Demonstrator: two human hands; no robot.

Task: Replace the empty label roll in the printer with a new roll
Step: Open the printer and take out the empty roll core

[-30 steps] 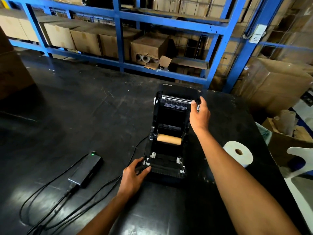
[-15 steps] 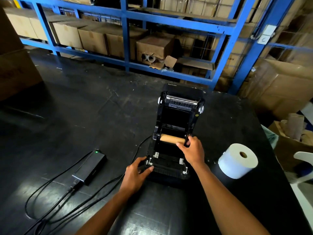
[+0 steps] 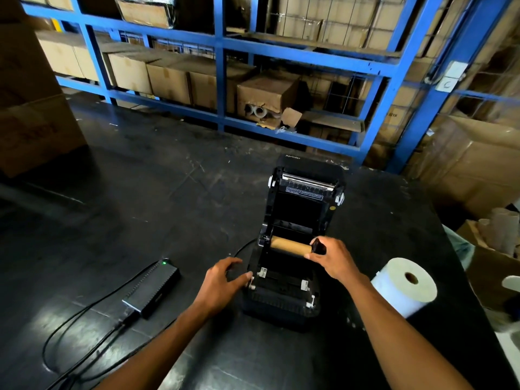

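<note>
From the head view, the printer (image 3: 292, 249) stands lid-open on the black counter (image 3: 168, 192), its bay exposed for the swap. Inside the bay lies the empty brown core (image 3: 289, 245); the right hand (image 3: 333, 258) pinches the black holder at the core's right end, apparently to lift it free, though the grip itself is partly hidden. The left hand (image 3: 222, 285), fingers spread, braces the printer's front left corner. The new roll (image 3: 403, 285) waits just right of the printer.

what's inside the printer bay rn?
An empty brown core lies across the open printer. The right hand grips its right end at a black holder; that end is covered. No labels visible.
</note>
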